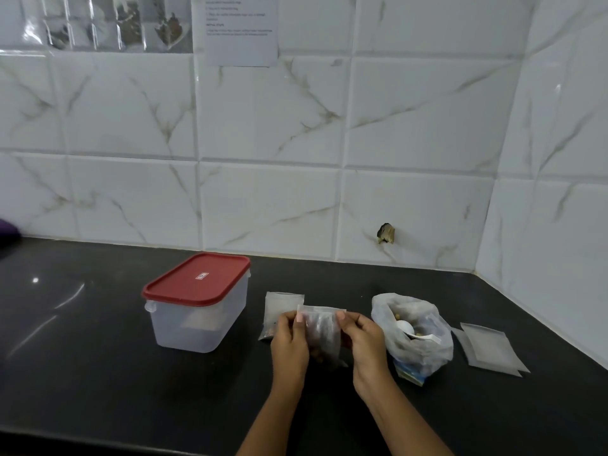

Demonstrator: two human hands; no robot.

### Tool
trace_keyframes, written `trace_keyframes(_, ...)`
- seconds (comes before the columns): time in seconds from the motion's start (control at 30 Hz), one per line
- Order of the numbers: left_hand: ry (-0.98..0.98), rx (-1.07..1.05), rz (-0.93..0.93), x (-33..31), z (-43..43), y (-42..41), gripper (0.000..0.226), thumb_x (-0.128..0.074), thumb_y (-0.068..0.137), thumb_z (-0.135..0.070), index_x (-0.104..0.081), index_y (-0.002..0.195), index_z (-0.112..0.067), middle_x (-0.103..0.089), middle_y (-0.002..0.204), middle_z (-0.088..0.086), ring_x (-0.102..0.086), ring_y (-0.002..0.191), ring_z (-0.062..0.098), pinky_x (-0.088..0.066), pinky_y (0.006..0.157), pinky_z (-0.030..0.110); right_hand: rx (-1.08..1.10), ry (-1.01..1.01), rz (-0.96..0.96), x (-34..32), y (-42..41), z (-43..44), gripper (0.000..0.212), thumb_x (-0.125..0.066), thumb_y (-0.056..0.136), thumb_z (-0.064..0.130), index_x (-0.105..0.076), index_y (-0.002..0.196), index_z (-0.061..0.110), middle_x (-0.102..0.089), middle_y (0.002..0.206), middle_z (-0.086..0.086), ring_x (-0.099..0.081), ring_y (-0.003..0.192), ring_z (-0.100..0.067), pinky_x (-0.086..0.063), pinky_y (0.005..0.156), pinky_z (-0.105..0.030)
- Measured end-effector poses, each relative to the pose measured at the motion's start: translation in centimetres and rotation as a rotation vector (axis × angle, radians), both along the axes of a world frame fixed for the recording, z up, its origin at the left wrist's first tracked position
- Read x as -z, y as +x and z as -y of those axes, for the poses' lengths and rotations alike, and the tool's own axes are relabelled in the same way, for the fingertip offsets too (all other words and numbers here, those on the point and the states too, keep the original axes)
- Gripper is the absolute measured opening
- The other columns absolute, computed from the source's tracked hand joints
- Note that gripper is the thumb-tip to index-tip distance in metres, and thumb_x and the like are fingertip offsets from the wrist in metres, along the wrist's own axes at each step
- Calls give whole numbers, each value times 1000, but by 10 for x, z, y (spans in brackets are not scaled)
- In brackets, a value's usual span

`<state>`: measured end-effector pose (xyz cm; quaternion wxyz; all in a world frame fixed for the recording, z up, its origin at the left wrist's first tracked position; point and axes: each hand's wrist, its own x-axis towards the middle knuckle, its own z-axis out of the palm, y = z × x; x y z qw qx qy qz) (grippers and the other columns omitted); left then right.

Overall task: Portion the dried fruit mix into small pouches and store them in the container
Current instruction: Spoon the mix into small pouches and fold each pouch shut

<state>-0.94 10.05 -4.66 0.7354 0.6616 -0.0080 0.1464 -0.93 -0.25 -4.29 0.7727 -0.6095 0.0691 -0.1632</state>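
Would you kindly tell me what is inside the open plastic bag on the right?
A white spoon and some brownish dried pieces show inside the bag; its crumpled plastic hides whatever lies deeper.

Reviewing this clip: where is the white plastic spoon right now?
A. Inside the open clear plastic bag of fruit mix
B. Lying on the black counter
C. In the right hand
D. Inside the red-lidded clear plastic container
A: the white plastic spoon sits in the open clear plastic bag of fruit mix, while the left hand and right hand both pinch a small clear pouch.
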Motion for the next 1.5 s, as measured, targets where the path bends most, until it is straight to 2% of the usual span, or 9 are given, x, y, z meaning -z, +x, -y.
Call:
trace_keyframes(0.17, 6, -207, 43, -5, -16, 4, 14, -48, 95, -18, -53, 85, -27, -57, 90, -9, -58, 89, 12, -52, 78, 35, -35, 29, 40, -5, 7, -20, 10, -57, 91, 16, -63, 96, 10, -68, 98, -14, -66, 88, -25, -54, 70, -32)
trace_keyframes(0.27, 21, -323, 75, -6, -28, 13, 12, -48, 96, -17, -54, 88, -24, -57, 86, -9, -57, 88, 14, -47, 70, 26, -159, -43, 39, -6, 9, -34, 23, -58, 90, 18, -52, 113, 19, -65, 103, -6, -65, 88, -16, -53, 66, -25)
trace_keyframes(0.43, 146, -374, 34, -1, -37, 32, 9, -45, 97, -22, -54, 97, -21, -60, 97, 1, -58, 91, 18, -48, 75, 31, -81, -331, 106, 2, 23, -52, 36, -58, 89, 7, -43, 105, 35, -57, 94, 5, -60, 87, -8, -53, 68, -19)
trace_keyframes(0.57, 206, -410, -25, -1, -34, 42, 7, -43, 97, -26, -49, 97, -23, -57, 98, -3, -56, 91, 15, -50, 79, 34, -47, -463, 94, 6, 38, -56, 29, -56, 91, 10, -46, 109, 30, -56, 98, 6, -57, 88, -3, -51, 65, -13)
trace_keyframes(0.7, 272, -426, -77, 1, -35, 52, 10, -43, 98, -20, -50, 104, -18, -52, 99, -4, -53, 93, 15, -45, 80, 31, -29, -640, 61, 13, 50, -54, 30, -58, 90, 14, -54, 119, 22, -53, 118, 4, -54, 104, -8, -48, 83, -16)
trace_keyframes(0.87, 374, -422, -113, 5, -38, 58, 21, -43, 97, -18, -52, 114, -10, -53, 116, 9, -56, 104, 22, -46, 88, 35, -57, -681, 27, 15, 50, -51, 40, -58, 90, 16, -52, 129, 18, -48, 124, 4, -52, 108, -8, -49, 90, -19)
trace_keyframes(1.07, 554, -464, -46, 3, -39, 45, 38, -45, 96, -13, -45, 133, -7, -45, 136, 15, -44, 125, 28, -37, 102, 37, -22, -699, 66, 11, 41, -47, 37, -50, 95, 17, -49, 132, 17, -48, 126, 3, -49, 97, -1, -40, 66, 2)
trace_keyframes(1.27, 750, -422, 77, -2, -36, 37, 46, -46, 94, -8, -40, 139, -7, -41, 145, 10, -34, 136, 24, -30, 112, 38, 48, -890, 155, 4, 30, -27, 37, -47, 95, 13, -50, 132, 16, -49, 131, 2, -46, 121, -13, -35, 100, -17)
trace_keyframes(1.5, 831, -278, 221, -34, 14, 26, 47, -42, 97, -11, -35, 143, -7, -36, 149, 7, -32, 139, 19, -25, 113, 30, 175, -928, 213, -28, 14, 18, 36, -47, 94, 11, -53, 129, 12, -52, 133, -2, -46, 125, -16, -36, 107, -27)
